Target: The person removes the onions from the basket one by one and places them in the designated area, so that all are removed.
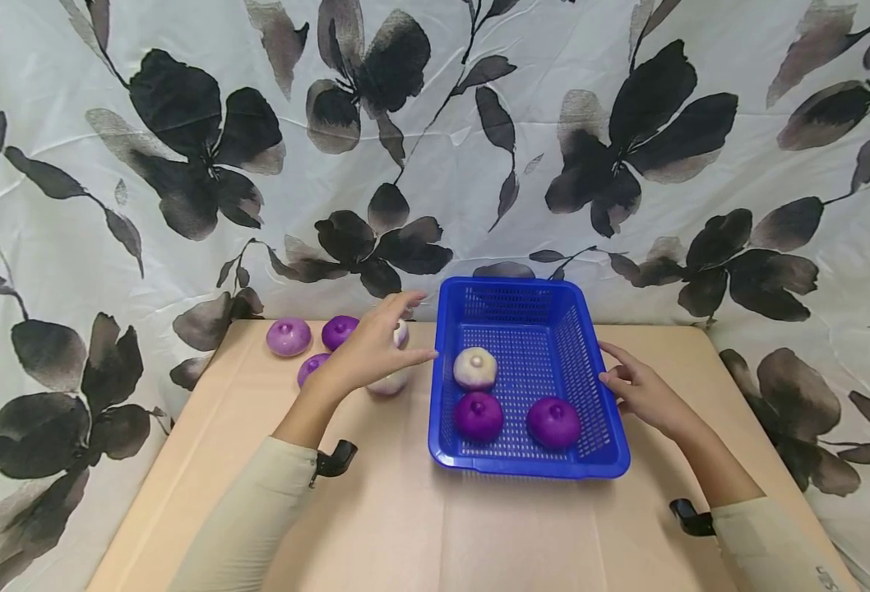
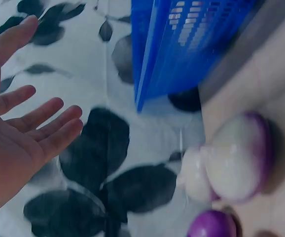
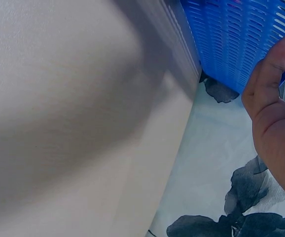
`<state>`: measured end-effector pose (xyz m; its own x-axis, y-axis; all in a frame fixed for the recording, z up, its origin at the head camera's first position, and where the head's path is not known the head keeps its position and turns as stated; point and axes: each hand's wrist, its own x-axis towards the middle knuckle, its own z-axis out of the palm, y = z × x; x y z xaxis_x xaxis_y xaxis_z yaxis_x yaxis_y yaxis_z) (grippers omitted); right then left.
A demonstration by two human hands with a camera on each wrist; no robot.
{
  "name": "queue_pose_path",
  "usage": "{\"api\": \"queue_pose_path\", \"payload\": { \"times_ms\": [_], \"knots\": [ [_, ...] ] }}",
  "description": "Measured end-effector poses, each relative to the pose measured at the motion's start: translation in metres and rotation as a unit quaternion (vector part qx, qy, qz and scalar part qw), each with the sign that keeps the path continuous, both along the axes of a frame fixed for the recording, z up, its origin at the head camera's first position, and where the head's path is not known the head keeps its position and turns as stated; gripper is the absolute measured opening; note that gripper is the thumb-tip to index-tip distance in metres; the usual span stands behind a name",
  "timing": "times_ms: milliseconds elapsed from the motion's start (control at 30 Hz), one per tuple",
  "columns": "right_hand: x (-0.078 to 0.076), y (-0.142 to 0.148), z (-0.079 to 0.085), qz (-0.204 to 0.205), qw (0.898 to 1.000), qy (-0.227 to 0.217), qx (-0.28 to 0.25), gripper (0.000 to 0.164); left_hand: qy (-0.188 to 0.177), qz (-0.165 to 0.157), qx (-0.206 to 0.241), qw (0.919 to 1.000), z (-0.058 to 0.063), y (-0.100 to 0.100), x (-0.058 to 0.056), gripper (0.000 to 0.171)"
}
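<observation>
A blue plastic basket (image 1: 527,470) holds two purple onions (image 1: 478,416) and a white onion with a purple underside (image 1: 475,367). My right hand (image 1: 645,395) grips its right rim; in the right wrist view the fingers (image 3: 273,69) lie against the slotted wall. On the other side, my left hand (image 1: 376,341) is empty, its fingers spread and the thumb tip close to the left rim. Under and beside that hand lie purple onions (image 1: 289,337) and white ones (image 1: 389,383), partly hidden in the head view. The left wrist view shows a white-and-purple onion (image 2: 238,158) near the basket.
A beige tabletop (image 1: 509,534) carries everything. Its far edge meets a white cloth (image 1: 494,189) printed with dark flowers, which hangs behind and at both sides. The basket stands near that far edge.
</observation>
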<state>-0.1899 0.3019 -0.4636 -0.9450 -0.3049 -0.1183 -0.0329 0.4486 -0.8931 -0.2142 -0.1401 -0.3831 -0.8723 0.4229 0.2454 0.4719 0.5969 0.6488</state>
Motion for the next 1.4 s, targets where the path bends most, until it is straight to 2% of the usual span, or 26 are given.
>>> {"api": "queue_pose_path", "payload": {
  "times_ms": [167,400,533,667,867,1000,1133,1400],
  "knots": [
    [-0.001,0.000,0.000,0.002,1.000,-0.001,-0.001,0.066,-0.036,-0.047,-0.013,0.9982,-0.004,0.030,-0.018,0.089],
    [-0.001,0.001,0.000,0.001,1.000,-0.002,-0.003,0.066,-0.098,-0.098,-0.035,0.9897,-0.017,0.063,-0.042,0.087],
    [-0.001,0.001,0.000,0.000,1.000,-0.003,-0.002,0.066,-0.096,-0.118,-0.079,0.9852,-0.027,0.075,-0.055,0.086],
    [0.000,0.000,0.000,-0.003,1.000,-0.003,-0.001,0.066,-0.084,-0.139,-0.140,0.9767,-0.034,0.086,-0.065,0.086],
    [0.000,0.000,0.000,0.000,1.000,-0.006,-0.005,0.066,-0.125,-0.160,-0.188,0.9611,-0.041,0.098,-0.073,0.088],
    [0.000,0.002,0.000,0.000,1.000,-0.004,0.001,0.066,-0.149,-0.167,-0.202,0.9533,-0.046,0.104,-0.077,0.086],
    [0.001,0.003,0.001,-0.001,1.000,-0.002,0.002,0.066,-0.159,-0.171,-0.217,0.9479,-0.045,0.108,-0.079,0.085],
    [0.001,0.001,-0.001,-0.004,1.000,-0.006,-0.002,0.066,-0.157,-0.179,-0.286,0.9284,-0.047,0.111,-0.082,0.082]
  ]
}}
